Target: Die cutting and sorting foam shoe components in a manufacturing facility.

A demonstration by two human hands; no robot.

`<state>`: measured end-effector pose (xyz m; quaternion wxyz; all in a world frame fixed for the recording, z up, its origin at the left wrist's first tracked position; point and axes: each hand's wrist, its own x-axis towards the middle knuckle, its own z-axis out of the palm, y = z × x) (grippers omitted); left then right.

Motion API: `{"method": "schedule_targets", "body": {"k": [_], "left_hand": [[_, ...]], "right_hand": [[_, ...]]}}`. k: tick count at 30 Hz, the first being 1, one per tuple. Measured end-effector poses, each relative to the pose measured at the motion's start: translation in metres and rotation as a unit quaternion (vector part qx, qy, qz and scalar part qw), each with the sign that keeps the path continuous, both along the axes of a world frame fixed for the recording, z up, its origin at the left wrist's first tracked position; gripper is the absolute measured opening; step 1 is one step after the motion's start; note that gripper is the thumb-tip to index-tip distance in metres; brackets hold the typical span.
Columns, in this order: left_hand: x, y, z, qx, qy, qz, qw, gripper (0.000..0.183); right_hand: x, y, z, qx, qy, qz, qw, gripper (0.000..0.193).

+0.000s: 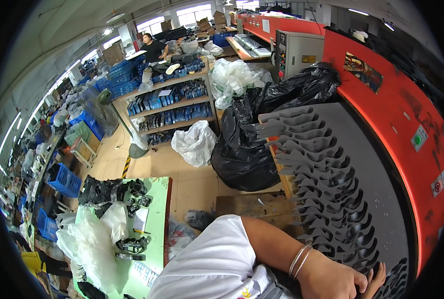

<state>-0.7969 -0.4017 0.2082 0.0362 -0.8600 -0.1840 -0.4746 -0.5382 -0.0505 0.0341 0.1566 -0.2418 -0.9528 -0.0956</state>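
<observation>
Dark, thin, wavy cut pieces (321, 169) lie overlapping in a long row on the grey belt (366, 164) of a red machine. My left hand (334, 276), with two bangles at the wrist, reaches over the near end of this row. Its fingers are curled down, and whatever they grip is hidden. Close beside it, at the lower edge, part of my right hand (377, 280) shows with its fingers stretched out next to the pieces. More dark pieces (395, 279) lie just right of that hand.
The red machine (386, 109) runs along the right, with a green button (418, 140). Black plastic bags (244, 149) and a white sack (194, 143) stand ahead. Left is a green table (154, 214) with straps and plastic bags. A person (153, 48) stands behind a shelf (169, 107).
</observation>
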Motion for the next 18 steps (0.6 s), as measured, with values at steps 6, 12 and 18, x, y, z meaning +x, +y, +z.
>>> {"method": "schedule_targets", "body": {"k": [6,12,18], "left_hand": [[0.009,0.012,0.012,0.018,0.0,-0.02,1.0,0.019],[0.015,0.027,0.031,0.025,0.084,-0.032,0.996,0.021],[0.041,0.039,0.024,0.095,0.052,-0.04,0.993,0.023]], "right_hand": [[0.026,-0.083,0.055,0.056,0.092,-0.013,0.994,0.034],[0.077,-0.079,0.041,0.004,0.131,-0.072,0.989,0.047],[0.112,-0.072,0.041,-0.121,0.102,-0.169,0.973,0.042]]}}
